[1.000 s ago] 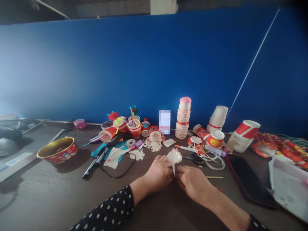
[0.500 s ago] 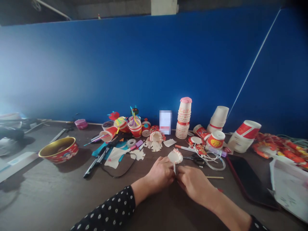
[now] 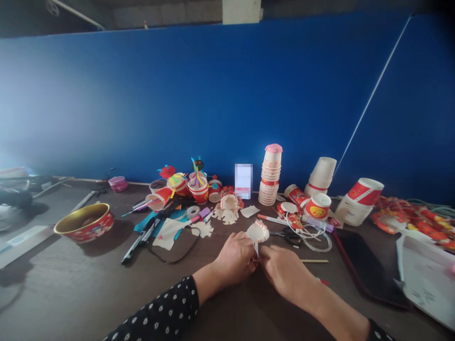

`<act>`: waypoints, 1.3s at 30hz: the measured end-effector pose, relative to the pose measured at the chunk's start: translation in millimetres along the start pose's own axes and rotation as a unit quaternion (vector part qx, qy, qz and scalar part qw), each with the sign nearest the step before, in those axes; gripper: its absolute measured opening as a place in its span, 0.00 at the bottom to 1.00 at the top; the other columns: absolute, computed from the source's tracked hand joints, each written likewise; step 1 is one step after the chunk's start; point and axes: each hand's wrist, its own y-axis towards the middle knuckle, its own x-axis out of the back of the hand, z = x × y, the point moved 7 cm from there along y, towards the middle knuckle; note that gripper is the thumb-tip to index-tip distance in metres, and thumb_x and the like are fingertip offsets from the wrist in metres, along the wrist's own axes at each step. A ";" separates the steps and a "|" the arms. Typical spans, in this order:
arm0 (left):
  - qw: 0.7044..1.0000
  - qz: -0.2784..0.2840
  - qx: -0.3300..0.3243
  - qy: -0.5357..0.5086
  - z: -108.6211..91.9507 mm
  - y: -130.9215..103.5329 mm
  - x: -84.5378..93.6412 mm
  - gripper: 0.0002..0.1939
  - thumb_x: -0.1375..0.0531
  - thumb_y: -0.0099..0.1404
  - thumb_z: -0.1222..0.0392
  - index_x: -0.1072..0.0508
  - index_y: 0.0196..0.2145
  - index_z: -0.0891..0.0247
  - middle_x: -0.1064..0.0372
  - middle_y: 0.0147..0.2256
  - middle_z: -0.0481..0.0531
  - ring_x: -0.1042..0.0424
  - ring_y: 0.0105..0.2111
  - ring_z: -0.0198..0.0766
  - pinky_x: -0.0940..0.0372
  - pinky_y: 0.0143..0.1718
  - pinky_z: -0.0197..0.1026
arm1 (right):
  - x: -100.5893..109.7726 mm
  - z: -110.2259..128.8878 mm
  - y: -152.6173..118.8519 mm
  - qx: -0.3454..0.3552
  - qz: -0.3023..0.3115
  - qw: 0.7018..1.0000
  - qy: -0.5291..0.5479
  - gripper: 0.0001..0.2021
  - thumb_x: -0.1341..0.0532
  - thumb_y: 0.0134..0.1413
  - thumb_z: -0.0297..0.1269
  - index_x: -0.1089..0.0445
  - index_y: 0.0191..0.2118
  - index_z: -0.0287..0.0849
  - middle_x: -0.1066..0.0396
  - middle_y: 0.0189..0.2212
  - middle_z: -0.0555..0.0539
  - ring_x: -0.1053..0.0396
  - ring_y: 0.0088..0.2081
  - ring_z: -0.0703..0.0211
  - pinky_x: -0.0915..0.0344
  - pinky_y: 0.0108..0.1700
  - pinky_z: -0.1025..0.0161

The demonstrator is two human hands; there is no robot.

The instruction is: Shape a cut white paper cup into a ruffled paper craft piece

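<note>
My left hand (image 3: 237, 255) has its fingers curled closed around a small white piece of paper (image 3: 256, 247), whose tip shows between the two hands. Close against it on the right, my right hand (image 3: 284, 270) is closed too, fingertips at the same spot; what they pinch is hidden. Just beyond my fingers lies a cut paper cup piece (image 3: 258, 231) with a white inside and a red and white fringe. Black scissors (image 3: 289, 235) lie to its right, and a thin wooden stick (image 3: 315, 261) is beside my right hand.
A gold-rimmed red bowl (image 3: 85, 222) stands at the left. Along the back are decorated cups (image 3: 198, 193), a tall cup stack (image 3: 270, 175) and an upright phone with a blurred screen. A dark tablet (image 3: 369, 267) and a white bag (image 3: 426, 279) lie at the right.
The whole view has shifted very slightly. My fingers have moved a little, both hands staying close together at the same place, and the cut cup piece shows slightly more.
</note>
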 end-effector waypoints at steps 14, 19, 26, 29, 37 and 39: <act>0.999 -0.013 0.005 -0.040 5.6 0.0 -5.1 0.02 0.43 0.57 0.65 0.30 0.28 0.62 0.31 0.32 0.49 0.37 0.37 0.41 0.43 0.40 0.41 | 1.3 0.2 -0.2 -0.004 0.005 1.000 0.016 0.11 0.50 0.57 0.29 0.31 0.36 0.38 0.29 0.34 0.42 0.32 0.35 0.57 0.44 0.36 0.64; 0.998 -0.007 0.019 -0.064 8.2 -2.2 -5.5 0.01 0.41 0.56 0.65 0.30 0.29 0.62 0.31 0.33 0.50 0.37 0.38 0.41 0.43 0.40 0.41 | 5.4 2.0 -0.8 0.000 0.011 1.000 0.005 0.11 0.50 0.56 0.28 0.30 0.35 0.38 0.29 0.35 0.42 0.33 0.36 0.56 0.43 0.36 0.64; 0.997 -0.019 0.036 -0.069 7.6 -1.1 -4.6 0.03 0.43 0.57 0.67 0.30 0.27 0.63 0.31 0.31 0.50 0.37 0.36 0.40 0.43 0.38 0.40 | 4.2 3.8 -1.8 0.013 0.018 1.000 -0.012 0.13 0.51 0.56 0.27 0.29 0.36 0.38 0.29 0.37 0.42 0.34 0.35 0.57 0.43 0.36 0.64; 0.996 -0.034 0.034 -0.070 6.7 -0.1 -4.1 0.04 0.43 0.55 0.69 0.30 0.27 0.63 0.31 0.31 0.50 0.37 0.35 0.40 0.43 0.37 0.40 | 5.5 5.9 -2.5 0.019 0.014 1.000 -0.019 0.12 0.50 0.55 0.27 0.29 0.35 0.37 0.29 0.37 0.42 0.34 0.34 0.57 0.43 0.35 0.64; 0.995 -0.052 0.026 -0.075 5.1 -0.6 -2.1 0.06 0.45 0.55 0.70 0.31 0.25 0.63 0.32 0.29 0.51 0.37 0.34 0.41 0.42 0.37 0.40 | 8.1 8.0 -5.4 0.039 0.005 0.998 -0.039 0.11 0.49 0.55 0.30 0.29 0.34 0.37 0.30 0.36 0.42 0.34 0.35 0.56 0.41 0.38 0.63; 0.996 -0.057 0.018 -0.072 4.1 -0.9 -1.3 0.06 0.45 0.55 0.70 0.30 0.25 0.63 0.33 0.28 0.51 0.37 0.34 0.41 0.42 0.36 0.40 | 8.1 7.8 -5.6 0.039 0.002 0.998 -0.045 0.11 0.49 0.55 0.30 0.29 0.34 0.37 0.30 0.36 0.42 0.34 0.34 0.57 0.41 0.37 0.63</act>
